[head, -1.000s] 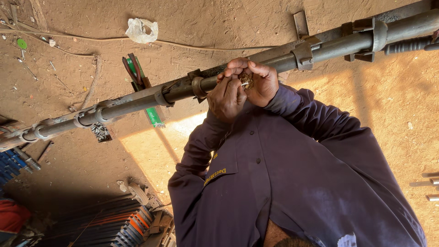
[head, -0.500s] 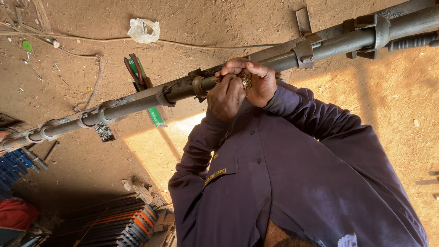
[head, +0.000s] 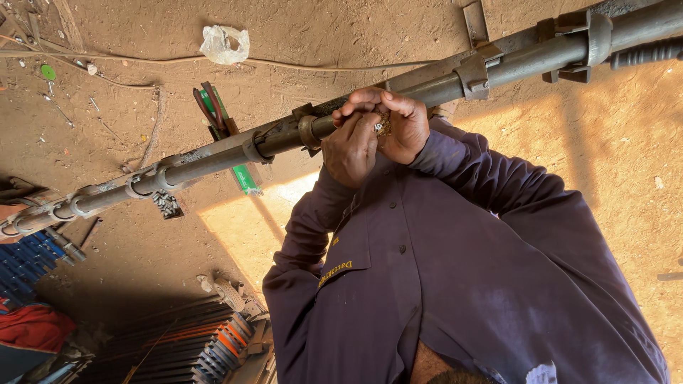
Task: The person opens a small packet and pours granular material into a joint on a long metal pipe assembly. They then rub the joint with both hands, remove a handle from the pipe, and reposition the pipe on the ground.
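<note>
Both hands clench 1 long steel shaft [head: 213, 153] running lower-left to upper-right; left hand [head: 352, 146] sits just below right hand [head: 398, 124]

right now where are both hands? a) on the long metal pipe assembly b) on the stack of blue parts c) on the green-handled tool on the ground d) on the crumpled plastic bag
a: the left hand and the right hand are clasped together on the long metal pipe assembly, holding a small metal piece against it.

A crumpled plastic bag [head: 224, 44] and green-handled tools [head: 235, 153] lie on dirt.
</note>
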Demonstrator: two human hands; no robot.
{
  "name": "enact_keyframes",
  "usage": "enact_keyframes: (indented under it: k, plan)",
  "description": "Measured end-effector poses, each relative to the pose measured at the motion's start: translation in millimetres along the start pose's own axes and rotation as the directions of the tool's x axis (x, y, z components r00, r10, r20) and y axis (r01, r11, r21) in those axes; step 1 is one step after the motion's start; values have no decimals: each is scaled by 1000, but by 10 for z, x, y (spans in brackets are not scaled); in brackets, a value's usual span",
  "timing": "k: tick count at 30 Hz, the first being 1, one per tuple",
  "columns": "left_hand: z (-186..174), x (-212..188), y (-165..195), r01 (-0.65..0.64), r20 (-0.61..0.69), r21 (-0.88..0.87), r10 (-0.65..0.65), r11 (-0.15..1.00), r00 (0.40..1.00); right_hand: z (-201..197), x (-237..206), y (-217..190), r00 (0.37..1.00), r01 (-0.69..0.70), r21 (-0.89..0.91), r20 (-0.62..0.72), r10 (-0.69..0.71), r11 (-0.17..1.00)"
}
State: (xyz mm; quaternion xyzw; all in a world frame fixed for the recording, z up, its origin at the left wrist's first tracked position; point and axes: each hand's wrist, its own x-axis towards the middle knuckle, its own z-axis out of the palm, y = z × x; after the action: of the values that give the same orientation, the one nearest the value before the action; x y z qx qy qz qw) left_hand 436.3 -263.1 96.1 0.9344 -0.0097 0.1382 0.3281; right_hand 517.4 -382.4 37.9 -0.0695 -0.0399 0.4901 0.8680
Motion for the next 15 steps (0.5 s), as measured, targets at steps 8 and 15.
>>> enact_keyframes:
  k: [8,15]
  plan:
    - [-148,14,86,78,30,-135,-75,988,997,-64,4,-31,1000,-15,62,6,14,998]
    - [-107,-6,63,54,-26,-202,-60,978,998,-121,8,-14,998,-23,107,60,17,994]
